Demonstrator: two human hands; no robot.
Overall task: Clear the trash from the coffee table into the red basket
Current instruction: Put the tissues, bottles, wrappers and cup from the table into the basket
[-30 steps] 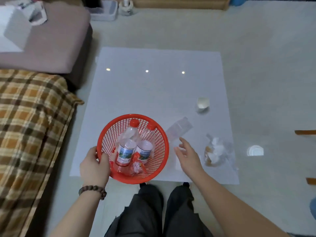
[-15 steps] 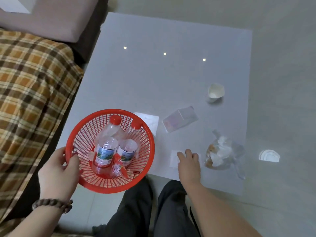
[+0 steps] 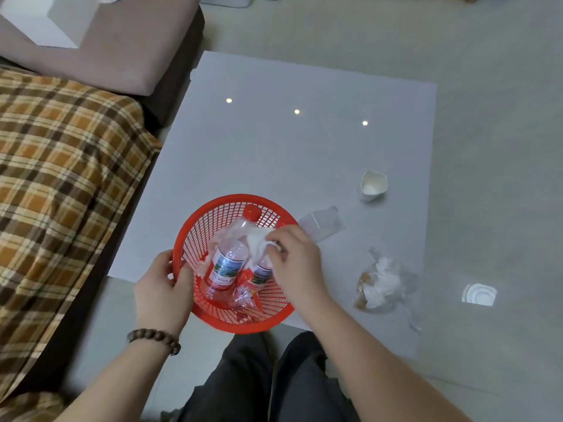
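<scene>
The tabletop [image 3: 274, 147] has trash left at the right: a bag [image 3: 384, 284], a wrapper [image 3: 323, 223], a cup [image 3: 373, 185]. The basket [image 3: 195, 226] sits near, so drops are easy. The left hand [image 3: 161, 290] grips its rim to steady it. The right hand [image 3: 295, 257] pinches a tissue [image 3: 257, 242] over the bottles [image 3: 227, 263].

Person seen from the head-worn camera. Both forearms are bare, with no sleeve visible along their length. The left hand [image 3: 163, 287] carries no ring that can be seen; its wrist bears a bracelet [image 3: 154, 339] of round, dark brown beads strung in a single row. The right hand [image 3: 300, 263] and its wrist are unadorned. Dark grey to black trousers [image 3: 268, 379] of soft, creased cloth cover both legs at the lower edge of the view.
</scene>
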